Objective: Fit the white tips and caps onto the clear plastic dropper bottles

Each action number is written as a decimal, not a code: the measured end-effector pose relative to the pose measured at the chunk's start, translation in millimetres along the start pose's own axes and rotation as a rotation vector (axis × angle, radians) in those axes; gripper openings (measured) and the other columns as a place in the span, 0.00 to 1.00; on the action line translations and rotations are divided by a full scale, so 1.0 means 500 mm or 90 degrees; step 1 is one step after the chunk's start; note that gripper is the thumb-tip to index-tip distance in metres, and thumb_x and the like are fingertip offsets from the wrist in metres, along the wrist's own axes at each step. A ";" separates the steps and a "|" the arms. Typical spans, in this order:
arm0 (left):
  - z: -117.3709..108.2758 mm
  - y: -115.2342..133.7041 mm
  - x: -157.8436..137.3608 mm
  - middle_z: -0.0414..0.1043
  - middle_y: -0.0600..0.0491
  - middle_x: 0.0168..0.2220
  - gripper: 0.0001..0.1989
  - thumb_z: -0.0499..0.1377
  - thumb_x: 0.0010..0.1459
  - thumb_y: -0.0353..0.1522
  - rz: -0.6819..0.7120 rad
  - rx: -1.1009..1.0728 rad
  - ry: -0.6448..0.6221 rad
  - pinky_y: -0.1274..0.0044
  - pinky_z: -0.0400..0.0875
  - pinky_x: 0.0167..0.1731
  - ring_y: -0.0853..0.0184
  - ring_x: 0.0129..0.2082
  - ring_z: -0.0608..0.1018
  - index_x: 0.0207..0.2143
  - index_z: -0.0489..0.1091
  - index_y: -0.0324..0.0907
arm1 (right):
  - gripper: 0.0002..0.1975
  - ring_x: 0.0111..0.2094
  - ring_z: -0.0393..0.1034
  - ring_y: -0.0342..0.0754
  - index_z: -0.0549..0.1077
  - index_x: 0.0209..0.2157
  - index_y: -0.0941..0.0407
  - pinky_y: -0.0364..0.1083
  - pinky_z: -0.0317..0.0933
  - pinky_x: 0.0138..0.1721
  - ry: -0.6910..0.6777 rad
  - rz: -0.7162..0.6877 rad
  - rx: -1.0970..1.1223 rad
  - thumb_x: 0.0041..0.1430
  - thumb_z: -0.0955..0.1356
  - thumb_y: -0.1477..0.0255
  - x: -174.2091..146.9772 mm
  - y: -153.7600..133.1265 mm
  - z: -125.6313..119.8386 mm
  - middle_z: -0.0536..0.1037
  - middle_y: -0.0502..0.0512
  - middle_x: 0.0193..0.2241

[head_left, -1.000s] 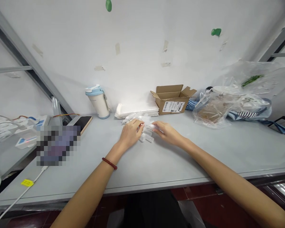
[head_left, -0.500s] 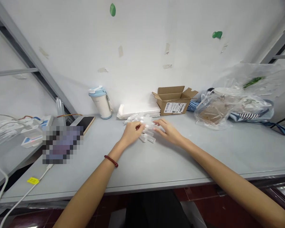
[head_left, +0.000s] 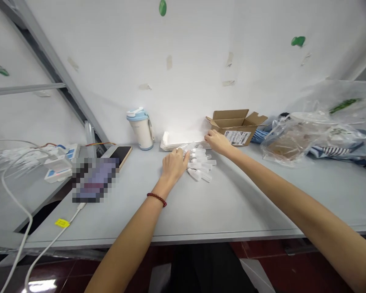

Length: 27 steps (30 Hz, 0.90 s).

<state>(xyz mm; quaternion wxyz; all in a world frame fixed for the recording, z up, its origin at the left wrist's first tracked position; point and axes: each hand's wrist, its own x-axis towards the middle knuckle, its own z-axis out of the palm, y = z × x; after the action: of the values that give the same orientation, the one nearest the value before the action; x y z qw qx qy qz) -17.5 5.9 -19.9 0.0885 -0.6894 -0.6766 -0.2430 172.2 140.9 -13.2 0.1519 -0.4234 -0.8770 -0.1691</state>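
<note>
A pile of small translucent white plastic bottles with narrow tips (head_left: 199,165) lies on the grey table. At the pile's left edge is my left hand (head_left: 174,165), back upward and fingers curled in against the bottles; what they hold is hidden. Behind the pile rests a flat stack of white sheets or bags (head_left: 183,139). My right hand (head_left: 218,141) reaches to the stack's right end, in front of the cardboard box (head_left: 239,137). Its fingers are pinched together, and anything between them is too small to make out.
A blue-lidded cream cup (head_left: 142,130) stands at the back left, near a phone (head_left: 121,156) and a blurred-out device. White cables and a power strip (head_left: 61,169) are at far left. Clear plastic bags (head_left: 283,146) and blue striped cloth (head_left: 338,150) lie at right.
My right hand has moved away from the bottles, back to the right end of the white stack. My left hand has stayed at the pile's left side. The view has shifted slightly left.
</note>
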 end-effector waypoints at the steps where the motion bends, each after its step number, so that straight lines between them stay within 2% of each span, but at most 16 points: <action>1: 0.000 0.002 -0.001 0.75 0.43 0.35 0.21 0.45 0.64 0.42 0.005 -0.008 -0.007 0.73 0.64 0.30 0.58 0.33 0.77 0.37 0.70 0.38 | 0.13 0.40 0.64 0.55 0.72 0.33 0.60 0.50 0.60 0.35 0.000 -0.006 0.000 0.56 0.59 0.85 0.007 -0.003 -0.001 0.71 0.66 0.36; 4: 0.000 0.005 -0.001 0.75 0.45 0.34 0.20 0.45 0.64 0.42 0.002 -0.062 -0.015 0.74 0.64 0.31 0.60 0.33 0.77 0.36 0.71 0.39 | 0.13 0.41 0.63 0.58 0.71 0.33 0.63 0.54 0.60 0.38 0.040 0.001 0.015 0.56 0.57 0.86 0.015 -0.007 -0.013 0.71 0.69 0.35; 7: -0.006 0.004 0.003 0.74 0.48 0.28 0.20 0.47 0.62 0.44 -0.047 -0.171 0.026 0.74 0.64 0.32 0.62 0.31 0.76 0.33 0.71 0.39 | 0.13 0.44 0.61 0.60 0.70 0.35 0.62 0.58 0.58 0.41 0.171 0.017 0.057 0.60 0.55 0.82 -0.013 -0.018 -0.039 0.70 0.68 0.36; 9: -0.013 0.005 0.009 0.73 0.50 0.24 0.23 0.48 0.60 0.48 -0.103 -0.309 0.059 0.75 0.65 0.31 0.64 0.28 0.75 0.32 0.70 0.39 | 0.14 0.44 0.61 0.59 0.69 0.36 0.59 0.59 0.58 0.41 0.262 0.001 0.073 0.63 0.54 0.79 -0.056 -0.031 -0.060 0.70 0.65 0.36; 11: -0.023 0.006 0.015 0.72 0.51 0.23 0.26 0.47 0.58 0.52 -0.169 -0.490 0.060 0.76 0.65 0.26 0.66 0.23 0.74 0.32 0.69 0.39 | 0.14 0.44 0.61 0.58 0.68 0.37 0.56 0.59 0.58 0.42 0.314 -0.032 0.085 0.64 0.53 0.76 -0.110 -0.044 -0.076 0.70 0.63 0.37; 13: -0.033 0.008 0.020 0.72 0.50 0.23 0.28 0.47 0.56 0.53 -0.260 -0.657 0.037 0.77 0.63 0.19 0.68 0.17 0.72 0.30 0.68 0.38 | 0.12 0.43 0.61 0.57 0.67 0.37 0.54 0.59 0.58 0.42 0.325 -0.053 0.093 0.64 0.54 0.74 -0.162 -0.054 -0.083 0.70 0.62 0.38; 15: -0.044 0.006 0.022 0.73 0.48 0.23 0.25 0.48 0.55 0.52 -0.342 -0.769 0.052 0.77 0.61 0.15 0.68 0.16 0.72 0.29 0.66 0.38 | 0.12 0.42 0.61 0.56 0.67 0.37 0.53 0.58 0.58 0.42 0.329 -0.064 0.106 0.64 0.55 0.74 -0.197 -0.057 -0.083 0.70 0.62 0.38; 18: -0.057 0.000 0.026 0.73 0.51 0.24 0.13 0.54 0.52 0.40 -0.374 -0.845 0.117 0.80 0.63 0.16 0.70 0.17 0.72 0.29 0.65 0.38 | 0.12 0.42 0.60 0.55 0.66 0.36 0.53 0.56 0.59 0.41 0.331 -0.048 0.126 0.64 0.55 0.75 -0.211 -0.055 -0.087 0.69 0.61 0.38; 20: -0.060 -0.002 0.026 0.72 0.52 0.23 0.07 0.57 0.47 0.33 -0.376 -0.861 0.130 0.81 0.64 0.16 0.70 0.17 0.73 0.27 0.65 0.38 | 0.10 0.42 0.60 0.55 0.66 0.37 0.53 0.56 0.59 0.42 0.334 -0.028 0.130 0.64 0.56 0.76 -0.207 -0.055 -0.095 0.69 0.60 0.38; 22: -0.058 0.004 0.022 0.72 0.53 0.25 0.05 0.58 0.44 0.30 -0.355 -0.869 0.113 0.81 0.64 0.17 0.70 0.18 0.74 0.26 0.67 0.37 | 0.06 0.45 0.59 0.56 0.65 0.39 0.53 0.58 0.58 0.44 0.317 -0.020 0.128 0.63 0.59 0.74 -0.204 -0.060 -0.105 0.68 0.60 0.41; 24: -0.052 0.017 0.013 0.73 0.52 0.26 0.06 0.60 0.43 0.30 -0.316 -0.860 0.054 0.80 0.66 0.18 0.69 0.20 0.75 0.26 0.68 0.36 | 0.08 0.51 0.56 0.59 0.64 0.43 0.52 0.60 0.56 0.47 0.287 -0.024 0.114 0.61 0.62 0.72 -0.204 -0.068 -0.112 0.65 0.61 0.47; 27: -0.041 0.046 -0.005 0.73 0.51 0.26 0.09 0.62 0.43 0.32 -0.245 -0.846 -0.069 0.79 0.67 0.19 0.68 0.22 0.76 0.26 0.71 0.35 | 0.18 0.57 0.49 0.63 0.60 0.49 0.54 0.62 0.53 0.52 0.240 -0.051 0.088 0.57 0.66 0.71 -0.208 -0.082 -0.114 0.58 0.65 0.55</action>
<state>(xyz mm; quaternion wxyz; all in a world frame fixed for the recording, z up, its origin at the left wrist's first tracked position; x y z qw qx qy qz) 0.6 -7.3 1.4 -0.4311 -0.4762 -0.4980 -0.5826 208.4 20.9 -11.5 0.3353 -0.3377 -0.8587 -0.1905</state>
